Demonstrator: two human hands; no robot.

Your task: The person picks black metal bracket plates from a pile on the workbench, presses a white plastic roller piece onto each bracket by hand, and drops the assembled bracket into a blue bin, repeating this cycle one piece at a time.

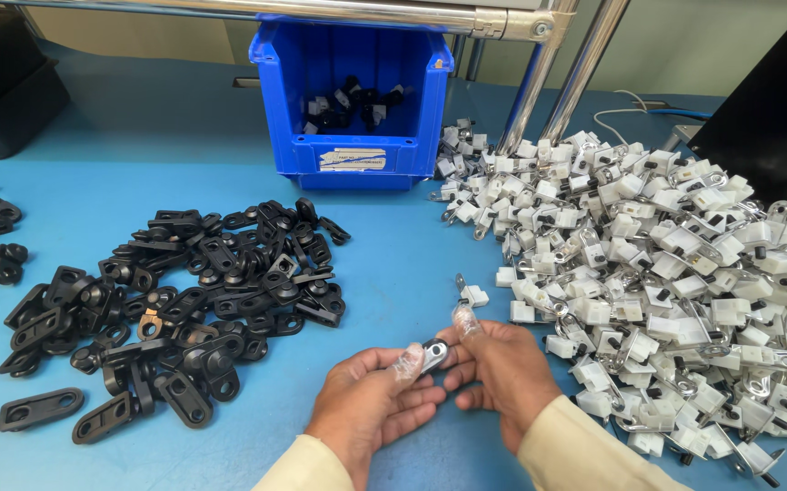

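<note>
Both hands, left (371,400) and right (498,368), pinching small clip (435,351); keep grip square; black pile (175,300) nine o'clock, white pile (657,273) two o'clock.

The counter (393,273) is a flat light blue, and the open-fronted bin (350,100) at its back is a deeper, glossy blue with a white label on its front lip and black-and-white pieces inside. The flat slotted parts (175,300) heaped to the left are matt black, one of them showing a tan patch, while the pile of clips (657,282) on the right is white mixed with shiny silver metal and small black dots. Both sleeves (584,455) are pale cream, the small piece (435,353) between the hands is silver and black, and the rails (584,64) above are polished silver.
</note>
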